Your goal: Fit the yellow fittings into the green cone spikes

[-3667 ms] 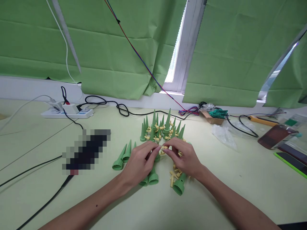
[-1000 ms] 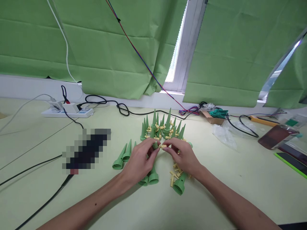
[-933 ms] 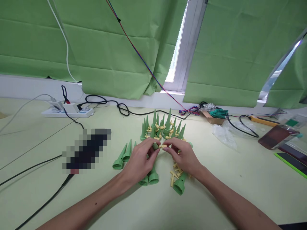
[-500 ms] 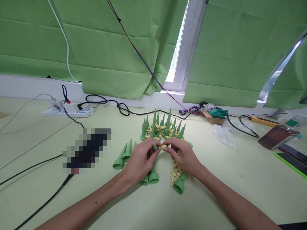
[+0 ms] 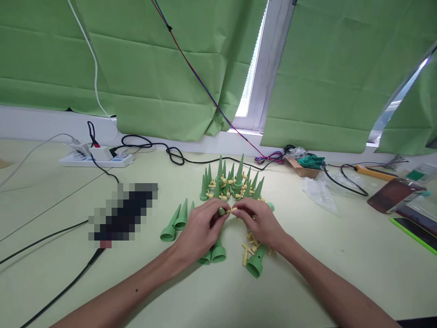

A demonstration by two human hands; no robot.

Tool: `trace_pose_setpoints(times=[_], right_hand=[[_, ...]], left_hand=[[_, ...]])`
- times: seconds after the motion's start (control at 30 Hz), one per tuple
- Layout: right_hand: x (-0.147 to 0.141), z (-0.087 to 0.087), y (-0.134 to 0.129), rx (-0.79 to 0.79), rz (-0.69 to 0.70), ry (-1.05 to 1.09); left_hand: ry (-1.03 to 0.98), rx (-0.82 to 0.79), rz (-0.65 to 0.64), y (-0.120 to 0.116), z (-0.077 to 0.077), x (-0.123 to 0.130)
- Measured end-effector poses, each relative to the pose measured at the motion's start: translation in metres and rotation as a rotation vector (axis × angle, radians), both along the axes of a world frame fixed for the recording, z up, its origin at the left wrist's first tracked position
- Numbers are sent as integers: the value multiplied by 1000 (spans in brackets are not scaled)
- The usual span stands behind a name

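Observation:
My left hand (image 5: pixel 204 224) is closed around a green plastic watering spike (image 5: pixel 221 211), most of which my fingers hide. Facing it, my right hand (image 5: pixel 262 222) pinches a small yellow valve piece (image 5: pixel 233 210) whose end meets the spike. Whether the valve sits inside the spike I cannot tell. Behind both hands several green spikes (image 5: pixel 241 175) stand upright with yellow valves in them. More spikes (image 5: pixel 170 230) stand left of my left hand. Under my right wrist lie loose yellow valves (image 5: pixel 245 255) and a tilted green spike (image 5: pixel 255 263).
A power strip (image 5: pixel 99 158) with plugs sits at the back left, near a blurred dark object (image 5: pixel 126 214). Black cables (image 5: pixel 201 161) run along the back. To the right are a small cardboard box (image 5: pixel 303 168), clear plastic bags (image 5: pixel 321 193), a brown bottle (image 5: pixel 389 196) and a green-edged phone (image 5: pixel 414 234).
The spike's tip in my left hand has turned slightly, and the valve has shifted a little with my right fingers. Everything else looks the same.

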State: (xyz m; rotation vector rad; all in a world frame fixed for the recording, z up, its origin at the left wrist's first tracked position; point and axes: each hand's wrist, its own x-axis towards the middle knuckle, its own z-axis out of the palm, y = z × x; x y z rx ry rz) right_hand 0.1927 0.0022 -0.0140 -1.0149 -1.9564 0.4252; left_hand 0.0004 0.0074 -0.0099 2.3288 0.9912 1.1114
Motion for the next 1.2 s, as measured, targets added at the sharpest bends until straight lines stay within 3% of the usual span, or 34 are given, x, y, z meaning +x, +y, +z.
trace_pose_setpoints(times=[0.3, 0.63, 1.0, 1.2], right_hand=[[1, -2, 2, -6, -29, -63], [1, -4, 0, -38, -47, -121], [0, 2, -4, -54, -32, 0], [1, 0, -3, -17, 10, -8]], left_hand=[[11, 11, -13, -1, -1, 0], [3, 118, -124, -2, 3, 1], [-11, 42, 28, -1, 1, 1], [3, 55, 14, -1, 0, 1]])
